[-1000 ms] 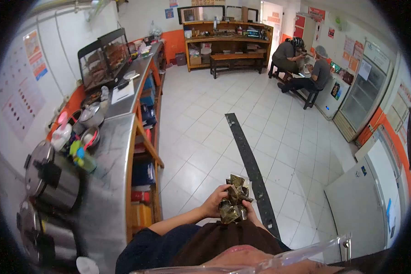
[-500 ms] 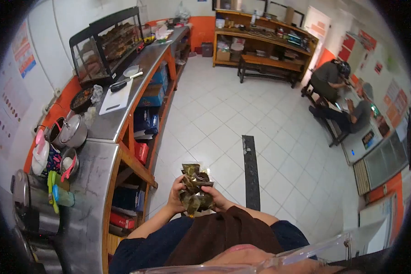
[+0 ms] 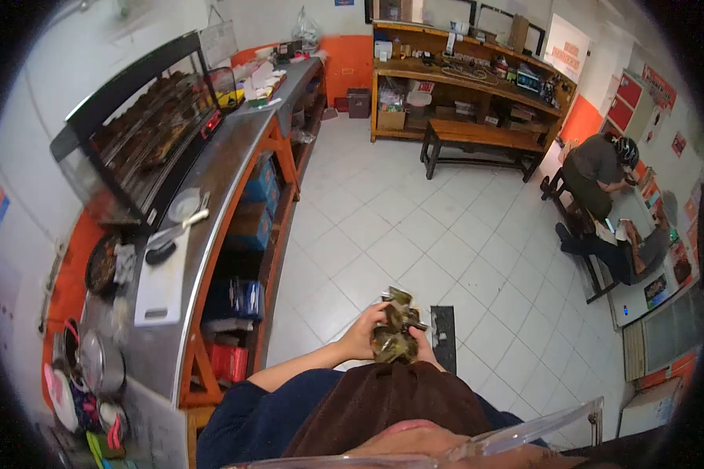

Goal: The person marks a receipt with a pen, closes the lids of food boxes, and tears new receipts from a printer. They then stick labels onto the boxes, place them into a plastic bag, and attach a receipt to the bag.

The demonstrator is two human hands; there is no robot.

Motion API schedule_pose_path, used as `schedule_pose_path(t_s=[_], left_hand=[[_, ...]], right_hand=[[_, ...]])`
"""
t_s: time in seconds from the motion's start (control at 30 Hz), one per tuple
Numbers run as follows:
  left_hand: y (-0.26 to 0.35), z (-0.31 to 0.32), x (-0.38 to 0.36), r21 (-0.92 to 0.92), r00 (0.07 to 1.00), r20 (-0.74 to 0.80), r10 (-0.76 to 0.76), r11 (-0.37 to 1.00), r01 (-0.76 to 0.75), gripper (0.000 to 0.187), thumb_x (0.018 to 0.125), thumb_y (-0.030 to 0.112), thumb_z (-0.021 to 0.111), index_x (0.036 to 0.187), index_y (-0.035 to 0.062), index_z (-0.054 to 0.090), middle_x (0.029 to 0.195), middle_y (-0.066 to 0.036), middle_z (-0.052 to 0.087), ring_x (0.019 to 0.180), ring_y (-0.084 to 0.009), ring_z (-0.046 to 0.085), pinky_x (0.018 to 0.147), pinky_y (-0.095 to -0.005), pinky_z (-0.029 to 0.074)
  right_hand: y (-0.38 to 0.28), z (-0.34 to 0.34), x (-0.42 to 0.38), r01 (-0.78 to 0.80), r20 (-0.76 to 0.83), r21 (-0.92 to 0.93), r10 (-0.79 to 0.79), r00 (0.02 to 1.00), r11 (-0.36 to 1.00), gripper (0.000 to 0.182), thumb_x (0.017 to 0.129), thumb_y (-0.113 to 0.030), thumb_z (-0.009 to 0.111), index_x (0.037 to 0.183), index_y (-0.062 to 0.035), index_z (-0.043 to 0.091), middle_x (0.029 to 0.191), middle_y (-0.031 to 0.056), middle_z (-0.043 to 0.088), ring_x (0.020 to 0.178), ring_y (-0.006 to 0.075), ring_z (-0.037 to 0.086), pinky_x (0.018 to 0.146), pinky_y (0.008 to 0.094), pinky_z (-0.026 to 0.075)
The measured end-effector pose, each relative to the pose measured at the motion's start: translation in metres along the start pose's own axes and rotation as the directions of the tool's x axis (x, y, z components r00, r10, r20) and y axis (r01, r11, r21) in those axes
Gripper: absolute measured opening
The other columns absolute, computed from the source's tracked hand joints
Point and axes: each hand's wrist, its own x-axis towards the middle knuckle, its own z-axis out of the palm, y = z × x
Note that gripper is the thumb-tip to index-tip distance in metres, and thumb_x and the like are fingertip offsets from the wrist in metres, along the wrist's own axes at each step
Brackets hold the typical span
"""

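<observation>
In front of my chest is a stack of dark green leaf-wrapped food packets [image 3: 396, 344], apparently in shiny clear plastic. Gripping their left side is my left hand [image 3: 360, 334], its fingers wrapped around the stack. On the other side my right hand [image 3: 423, 345] presses against the packets, with its thumb on top. My body and the brown cloth on my chest hide the lower part of the right hand. The packets are held above the tiled floor, touching neither counter nor furniture.
A steel counter [image 3: 225, 184] runs along the left, bearing a glass food display case [image 3: 152, 129], a white cutting board [image 3: 163, 285] and a lidded pot [image 3: 102, 361]. A wooden bench [image 3: 477, 137] stands ahead before shelves. Two people sit at a table [image 3: 641, 301] on the right.
I have moved forward along the counter, so the display case and cutting board appear closer. The packets stay in both hands and now sit farther right in view.
</observation>
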Motion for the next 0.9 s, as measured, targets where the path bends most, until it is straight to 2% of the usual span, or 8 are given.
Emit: schedule_pose_path(t_s=[0.07,0.13,0.3,0.37,0.53,0.6,0.73,0.9], left_hand=[[-0.048,-0.016,0.056,0.018,0.999,0.034,0.020,1.000,-0.021,0.065,0.056,0.020,0.078,0.105,0.0094,0.037,0.122,-0.021,0.037,0.113,-0.0374,0.038,0.093,-0.0411,0.033],[-0.103,-0.023,0.103,0.034,0.999,0.041,0.017,0.999,-0.019,0.067,0.055,0.021,0.079,0.106,0.0078,0.037,0.121,-0.021,0.039,0.111,-0.0372,0.040,0.090,-0.0386,0.037],[-0.196,-0.089,0.206,0.146,0.989,-0.117,-0.088,0.984,0.105,0.069,0.055,0.025,0.080,0.107,0.0085,0.038,0.121,-0.020,0.039,0.114,-0.0371,0.039,0.091,-0.0417,0.036],[-0.219,-0.121,0.239,0.190,0.964,-0.215,-0.154,0.962,0.196,0.070,0.053,0.026,0.080,0.106,0.0089,0.038,0.121,-0.021,0.039,0.115,-0.0376,0.038,0.093,-0.0432,0.034],[-0.321,-0.199,0.290,0.212,0.907,-0.374,-0.193,0.934,0.286,0.068,0.053,0.023,0.080,0.104,0.0092,0.038,0.122,-0.020,0.040,0.114,-0.0367,0.039,0.094,-0.0414,0.033],[-0.364,-0.233,0.320,0.179,0.878,-0.407,-0.253,0.920,0.348,0.068,0.053,0.023,0.080,0.104,0.0090,0.037,0.121,-0.020,0.041,0.113,-0.0363,0.040,0.094,-0.0412,0.033],[-0.452,-0.289,0.381,0.177,0.861,-0.442,-0.251,0.917,0.358,0.068,0.052,0.021,0.079,0.104,0.0075,0.037,0.119,-0.019,0.043,0.112,-0.0351,0.043,0.093,-0.0401,0.034],[-0.572,-0.348,0.478,0.164,0.894,-0.360,-0.266,0.926,0.341,0.068,0.055,0.020,0.080,0.104,0.0074,0.035,0.121,-0.020,0.039,0.115,-0.0307,0.040,0.094,-0.0381,0.033]], right_hand=[[-0.040,-0.005,0.054,0.065,-0.041,0.019,-0.065,0.997,0.998,0.039,0.086,-0.028,0.046,0.115,-0.0016,0.045,0.107,0.0106,0.055,0.092,0.0203,0.056,0.080,0.0333,0.046],[-0.081,-0.018,0.115,-0.062,0.124,0.132,0.045,0.991,0.989,0.038,0.086,-0.029,0.047,0.114,-0.0020,0.046,0.106,0.0097,0.056,0.093,0.0196,0.055,0.080,0.0328,0.046],[-0.181,-0.006,0.285,-0.079,-0.003,-0.115,0.079,0.997,0.990,0.039,0.084,-0.032,0.051,0.110,-0.0025,0.049,0.102,0.0091,0.058,0.088,0.0175,0.057,0.076,0.0315,0.047],[-0.214,0.031,0.337,-0.267,0.114,-0.112,0.279,0.954,0.957,0.040,0.084,-0.032,0.051,0.110,-0.0020,0.049,0.102,0.0089,0.058,0.087,0.0168,0.057,0.075,0.0307,0.048],[-0.254,0.089,0.480,-0.284,0.066,-0.294,0.315,0.947,0.913,0.040,0.084,-0.034,0.049,0.109,-0.0022,0.049,0.101,0.0092,0.058,0.085,0.0183,0.058,0.074,0.0315,0.048],[-0.262,0.098,0.548,-0.408,0.088,-0.139,0.422,0.902,0.902,0.041,0.085,-0.035,0.048,0.110,-0.0029,0.049,0.101,0.0088,0.059,0.084,0.0189,0.059,0.074,0.0330,0.049],[-0.301,0.100,0.678,-0.467,0.147,-0.194,0.496,0.856,0.863,0.043,0.085,-0.036,0.046,0.112,-0.0029,0.048,0.106,0.0116,0.057,0.092,0.0218,0.057,0.080,0.0366,0.046],[-0.383,0.123,0.801,-0.328,0.032,-0.350,0.361,0.932,0.877,0.044,0.084,-0.037,0.047,0.112,-0.0027,0.047,0.102,0.0102,0.057,0.088,0.0176,0.058,0.076,0.0330,0.048]])
